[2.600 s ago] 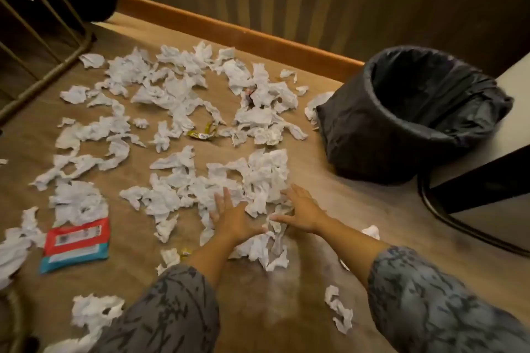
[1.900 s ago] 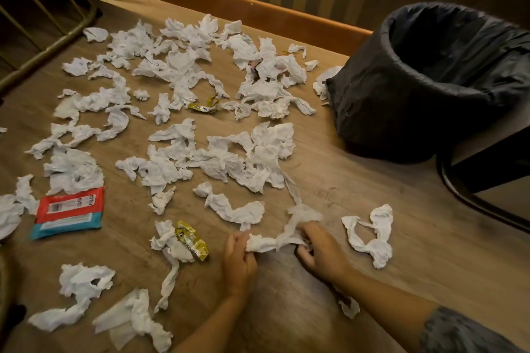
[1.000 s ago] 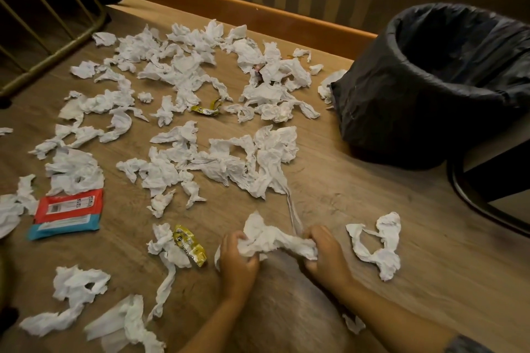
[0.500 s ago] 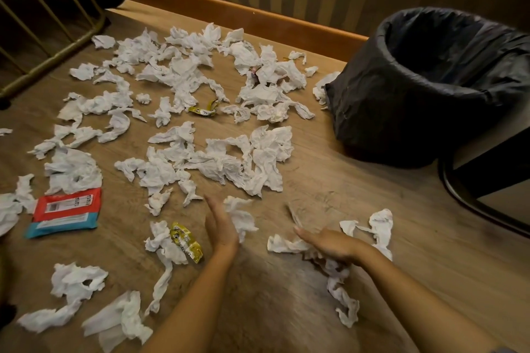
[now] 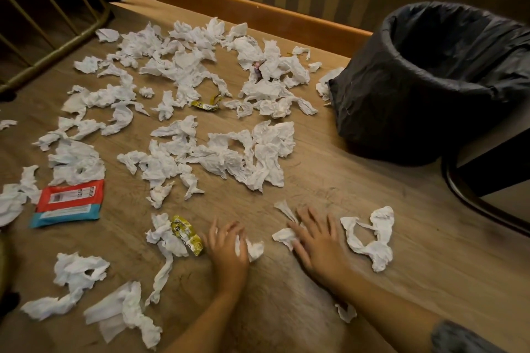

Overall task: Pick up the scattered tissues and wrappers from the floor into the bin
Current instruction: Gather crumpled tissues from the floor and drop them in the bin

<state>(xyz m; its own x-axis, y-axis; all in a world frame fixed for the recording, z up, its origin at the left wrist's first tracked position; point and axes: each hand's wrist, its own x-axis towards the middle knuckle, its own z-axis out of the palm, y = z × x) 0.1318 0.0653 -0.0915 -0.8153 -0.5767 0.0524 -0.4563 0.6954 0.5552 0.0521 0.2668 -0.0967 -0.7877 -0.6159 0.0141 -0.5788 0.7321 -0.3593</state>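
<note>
On the far left of the wooden floor (image 5: 329,180) lies a red and blue packet (image 5: 68,203), flat, with crumpled white tissues (image 5: 218,155) spread around it and across the whole middle of the floor up to the baseboard. Near the front, a yellow wrapper (image 5: 186,235) rests on a twisted tissue, just beside the left hand (image 5: 228,249). This hand lies palm down on the floor, its fingers (image 5: 226,231) curled loosely over a small white tissue piece (image 5: 253,249) that shows at its right side; the fingers are not closed tight around it. A second yellow wrapper (image 5: 208,103) lies farther back among the tissues. The right hand (image 5: 318,243) is flat on the floor with fingers spread open, pressing on another small tissue scrap (image 5: 284,235) which sticks out on its left. Just right of this hand lies a looped tissue strip (image 5: 370,238), apart from it. On the far right stands the bin (image 5: 401,112), lined with a black bag, upright and open on top.
</note>
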